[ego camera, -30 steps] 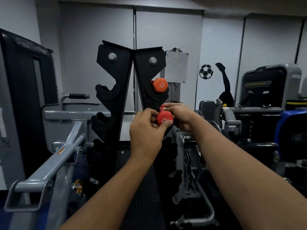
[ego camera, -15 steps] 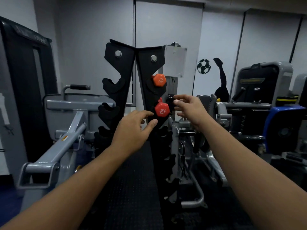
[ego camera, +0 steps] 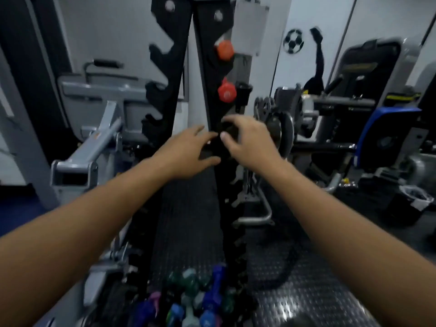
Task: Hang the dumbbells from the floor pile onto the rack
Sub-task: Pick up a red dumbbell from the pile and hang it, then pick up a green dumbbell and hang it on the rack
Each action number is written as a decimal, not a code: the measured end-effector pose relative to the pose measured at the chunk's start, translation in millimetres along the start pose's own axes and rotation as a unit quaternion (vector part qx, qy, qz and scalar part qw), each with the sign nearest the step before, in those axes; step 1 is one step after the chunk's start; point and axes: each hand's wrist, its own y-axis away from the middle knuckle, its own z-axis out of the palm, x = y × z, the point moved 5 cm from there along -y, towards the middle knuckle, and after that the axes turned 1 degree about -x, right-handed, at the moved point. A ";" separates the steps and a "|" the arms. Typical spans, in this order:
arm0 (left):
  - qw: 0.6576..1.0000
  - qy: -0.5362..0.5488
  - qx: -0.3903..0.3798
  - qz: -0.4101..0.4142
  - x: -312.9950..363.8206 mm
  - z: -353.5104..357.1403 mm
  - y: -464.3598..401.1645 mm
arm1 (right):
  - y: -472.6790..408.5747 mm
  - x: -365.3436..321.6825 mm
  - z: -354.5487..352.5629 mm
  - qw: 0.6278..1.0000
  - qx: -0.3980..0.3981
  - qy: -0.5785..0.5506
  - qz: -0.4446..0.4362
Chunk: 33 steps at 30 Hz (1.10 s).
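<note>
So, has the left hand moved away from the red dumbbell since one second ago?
Yes. The left hand now sits lower on the rack, below the red dumbbell.

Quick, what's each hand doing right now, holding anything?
Left hand: open, fingers spread, holding nothing.
Right hand: open, fingers loosely curled, holding nothing.

1. The black upright rack (ego camera: 207,74) carries an orange dumbbell (ego camera: 225,50) in an upper notch and a red dumbbell (ego camera: 227,92) in the notch just below.
2. The black studded rubber floor (ego camera: 188,223) bears a pile of dumbbells (ego camera: 195,300) at the rack's foot: green, blue, purple and teal, touching one another.
</note>
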 end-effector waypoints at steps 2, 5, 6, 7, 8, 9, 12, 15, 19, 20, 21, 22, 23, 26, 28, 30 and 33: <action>0.999 -0.011 -0.043 0.000 3.3 10.6 20.2 | 21.9 -11.5 7.7 0.999 -0.037 0.011 -0.020; 0.997 -0.012 -0.070 -0.012 0.1 27.3 47.3 | 55.3 -19.9 21.8 0.995 -0.087 0.012 -0.037; 0.997 -0.009 -0.080 -0.015 -2.2 35.1 57.2 | 68.1 -21.2 27.5 0.994 -0.101 0.009 -0.038; 0.996 -0.005 -0.089 -0.020 -3.9 42.9 66.9 | 81.3 -21.6 33.6 0.993 -0.113 0.003 -0.034; 0.995 -0.003 -0.098 -0.024 -5.0 51.2 76.8 | 95.0 -21.4 39.7 0.992 -0.123 -0.005 -0.027; 0.994 -0.002 -0.106 -0.026 -6.1 59.4 86.6 | 109.0 -20.6 46.2 0.991 -0.130 -0.012 -0.022; 0.991 -0.001 -0.125 -0.036 -8.7 81.7 111.8 | 146.7 -18.0 63.5 0.988 -0.153 -0.036 -0.002; 0.988 0.010 -0.146 -0.042 -5.4 103.4 134.4 | 180.4 -15.7 77.3 0.982 -0.177 -0.058 0.030; 0.983 0.025 -0.174 -0.043 -1.6 135.4 165.7 | 220.7 -9.8 97.0 0.972 -0.211 -0.070 0.073; 0.982 0.029 -0.183 -0.046 -1.9 143.9 173.6 | 229.8 -7.6 102.1 0.969 -0.218 -0.075 0.086; 0.980 0.033 -0.189 -0.050 -2.8 151.8 181.1 | 238.5 -5.7 107.2 0.966 -0.225 -0.080 0.098; 0.978 0.038 -0.196 -0.055 -4.0 159.2 187.6 | 246.9 -3.6 112.3 0.962 -0.233 -0.086 0.111; 0.976 0.042 -0.203 -0.061 -5.2 165.5 193.2 | 254.2 -2.1 117.2 0.959 -0.240 -0.089 0.122; 0.970 0.054 -0.223 -0.076 -11.6 183.4 208.8 | 273.0 1.3 132.4 0.951 -0.251 -0.097 0.151; 0.968 0.057 -0.234 -0.078 -14.4 195.4 217.9 | 283.0 1.9 144.1 0.945 -0.263 -0.098 0.169; 0.964 0.060 -0.242 -0.088 -16.2 208.0 225.2 | 291.9 2.2 157.5 0.938 -0.277 -0.102 0.183; 0.956 0.075 -0.264 -0.103 -19.4 232.8 235.5 | 303.4 2.1 185.6 0.928 -0.299 -0.107 0.197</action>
